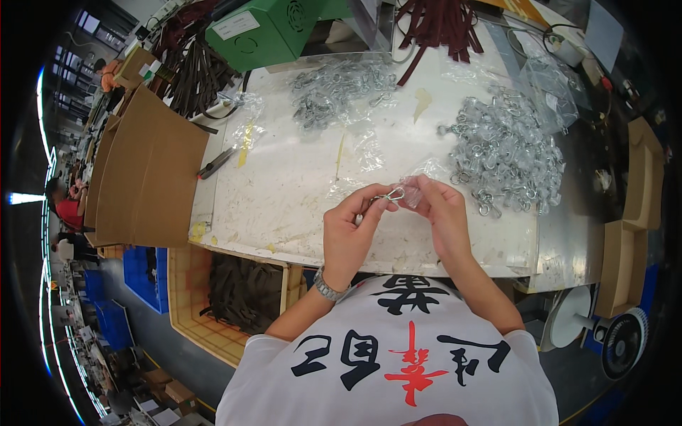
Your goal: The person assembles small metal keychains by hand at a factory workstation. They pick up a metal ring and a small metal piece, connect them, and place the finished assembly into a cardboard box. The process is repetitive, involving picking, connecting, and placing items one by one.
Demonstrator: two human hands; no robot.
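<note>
Between thumb and fingers, my left hand pinches a silvery metal snap hook over the front of the white worktable. Close beside it, my right hand grips a small clear plastic bag, its fingers closed on the film. The hook's loop end points toward the bag and appears to touch it; whether part of it lies inside I cannot tell. To the right is a big heap of metal hooks in clear bags. Another spread of bagged metal pieces lies farther back.
A cutter-like tool lies near the left edge, beside a cardboard box. Behind stand a green machine and dark red straps. A yellow crate of dark straps sits below left; a fan stands lower right.
</note>
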